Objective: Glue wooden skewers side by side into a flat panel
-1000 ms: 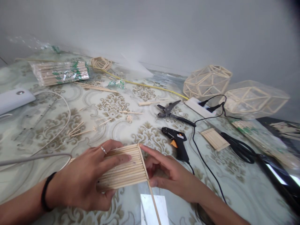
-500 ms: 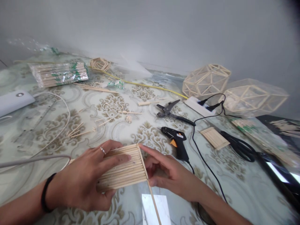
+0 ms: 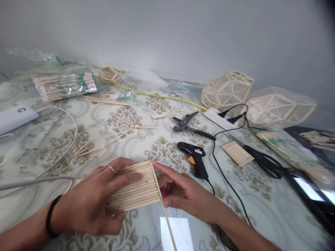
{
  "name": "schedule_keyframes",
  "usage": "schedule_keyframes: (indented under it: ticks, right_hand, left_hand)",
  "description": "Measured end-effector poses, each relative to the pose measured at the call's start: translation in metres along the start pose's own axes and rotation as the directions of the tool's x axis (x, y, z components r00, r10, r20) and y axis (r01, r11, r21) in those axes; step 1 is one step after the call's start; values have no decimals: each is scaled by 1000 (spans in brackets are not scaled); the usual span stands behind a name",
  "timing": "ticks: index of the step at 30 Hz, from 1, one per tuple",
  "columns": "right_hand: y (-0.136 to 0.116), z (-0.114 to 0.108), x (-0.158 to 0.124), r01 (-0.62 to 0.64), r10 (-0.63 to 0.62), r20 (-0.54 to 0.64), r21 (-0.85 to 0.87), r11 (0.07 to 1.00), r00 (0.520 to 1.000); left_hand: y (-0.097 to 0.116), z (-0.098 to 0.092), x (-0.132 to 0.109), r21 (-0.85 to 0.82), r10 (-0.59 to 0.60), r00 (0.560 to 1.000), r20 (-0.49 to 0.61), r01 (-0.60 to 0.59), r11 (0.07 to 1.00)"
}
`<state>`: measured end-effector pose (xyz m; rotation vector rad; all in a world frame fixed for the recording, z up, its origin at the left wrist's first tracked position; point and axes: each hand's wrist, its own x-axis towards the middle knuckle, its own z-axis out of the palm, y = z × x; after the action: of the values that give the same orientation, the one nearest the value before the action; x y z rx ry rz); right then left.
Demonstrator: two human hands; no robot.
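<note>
The left hand (image 3: 90,198) holds the flat panel of sticks (image 3: 146,186) over the patterned tabletop (image 3: 145,228), thumb below and fingers across its upper face, while the right hand (image 3: 188,197) holds the cross stick (image 3: 164,210) against the panel's right edge, index fingertip at the far corner, thumb by the near one. Even, gentle pressure at both corners should seat it straight (the loose tail jutting past the near corner could lever it askew if bumped).

Two faceted pale wooden frames (image 3: 227,90) stand behind a white rectangular power strip (image 3: 213,116) with black plugs (image 3: 233,120); a thin yellow cord (image 3: 157,95) crosses the floral-patterned table (image 3: 264,216).
</note>
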<state>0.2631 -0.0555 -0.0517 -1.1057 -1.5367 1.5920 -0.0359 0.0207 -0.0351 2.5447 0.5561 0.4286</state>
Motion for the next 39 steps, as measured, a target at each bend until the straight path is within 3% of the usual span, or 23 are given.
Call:
schedule_keyframes:
  ticks: [19,28,39]
  right_hand:
    - [5,2,1,86,-86,0,-3,996,996]
    - [7,2,-2,24,-25,-18,-39,999,1000]
    - [5,4,-2,57,-59,-30,-43,997,998]
  left_hand:
    - [-2,1,3,-4,36,999,-20,-37,999]
    - [-1,2,5,19,52,997,-51,-51,999]
    - [-1,0,3,-14,52,998,-36,-52,999]
